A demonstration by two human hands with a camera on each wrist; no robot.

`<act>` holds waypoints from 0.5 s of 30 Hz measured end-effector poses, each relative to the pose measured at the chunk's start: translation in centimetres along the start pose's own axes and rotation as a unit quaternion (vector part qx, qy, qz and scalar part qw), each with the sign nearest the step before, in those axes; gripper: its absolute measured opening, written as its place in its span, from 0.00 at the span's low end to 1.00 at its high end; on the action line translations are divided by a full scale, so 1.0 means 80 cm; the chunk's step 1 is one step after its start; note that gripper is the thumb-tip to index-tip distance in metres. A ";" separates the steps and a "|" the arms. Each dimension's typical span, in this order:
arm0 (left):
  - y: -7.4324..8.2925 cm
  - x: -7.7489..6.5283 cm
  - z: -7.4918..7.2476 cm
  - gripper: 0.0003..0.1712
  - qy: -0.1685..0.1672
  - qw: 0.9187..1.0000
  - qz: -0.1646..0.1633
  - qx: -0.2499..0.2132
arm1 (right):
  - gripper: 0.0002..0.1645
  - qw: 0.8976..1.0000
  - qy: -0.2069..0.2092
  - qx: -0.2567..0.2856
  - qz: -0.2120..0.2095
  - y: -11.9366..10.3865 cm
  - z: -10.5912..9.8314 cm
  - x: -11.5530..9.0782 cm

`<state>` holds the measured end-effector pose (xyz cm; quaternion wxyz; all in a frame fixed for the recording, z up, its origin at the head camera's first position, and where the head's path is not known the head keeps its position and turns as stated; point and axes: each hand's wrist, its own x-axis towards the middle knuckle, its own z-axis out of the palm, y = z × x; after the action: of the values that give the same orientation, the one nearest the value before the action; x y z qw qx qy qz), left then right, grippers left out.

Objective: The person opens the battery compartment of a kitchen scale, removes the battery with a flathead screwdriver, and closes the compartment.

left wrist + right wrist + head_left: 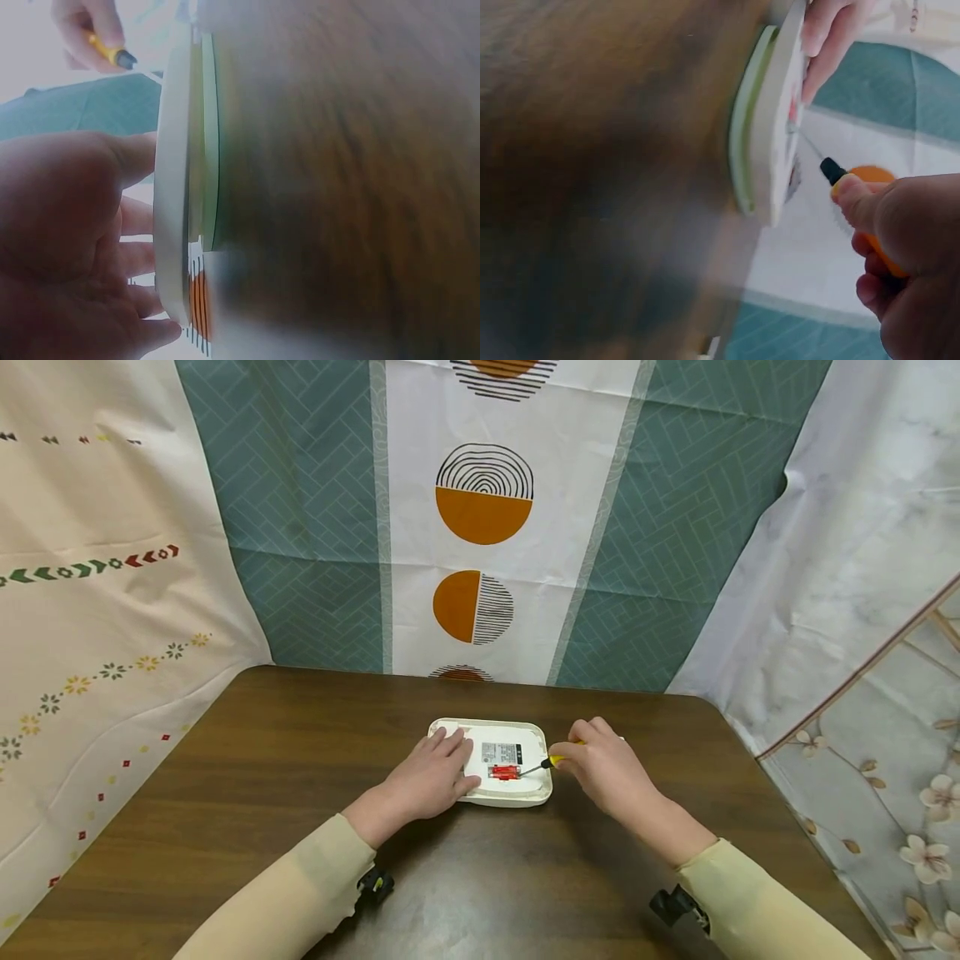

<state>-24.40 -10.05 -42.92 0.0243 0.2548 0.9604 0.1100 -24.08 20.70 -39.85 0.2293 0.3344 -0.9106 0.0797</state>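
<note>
A white, rounded, flat device [535, 745] lies on the wooden table with a printed label facing up. In a slot on this face sits a red battery [504, 772]. My left hand [431, 777] rests on the device's left side, fingers spread over its surface, thumb near the slot. My right hand [603, 768] grips a screwdriver [831, 169] with a yellow and black handle, coming in from the right. Its thin metal shaft slants down so that the tip is right at the battery's right end. In the left wrist view, the device's edge [172, 180] shows side-on beside the left palm.
The brown wooden table [300, 735] spreads around the device on all sides. A patterned cloth [315, 527] hangs behind the table's far edge, with more cloth at left and right. A small black camera [675, 906] is strapped at the right wrist, another [375, 885] at the left.
</note>
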 end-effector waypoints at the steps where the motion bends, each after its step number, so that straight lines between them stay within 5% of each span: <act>1: 0.000 0.000 -0.001 0.40 -0.001 1.000 -0.001 0.000 | 0.18 1.000 0.001 0.011 0.008 0.002 0.002 -0.002; 15: -0.001 0.000 0.000 0.40 -0.002 1.000 0.004 0.007 | 0.15 0.991 0.000 0.108 0.076 0.014 0.025 -0.029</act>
<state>-24.44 -10.08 -42.91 0.0236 0.2591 0.9601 0.1025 -24.00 22.30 -42.65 0.1853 0.2867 -0.9195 0.1951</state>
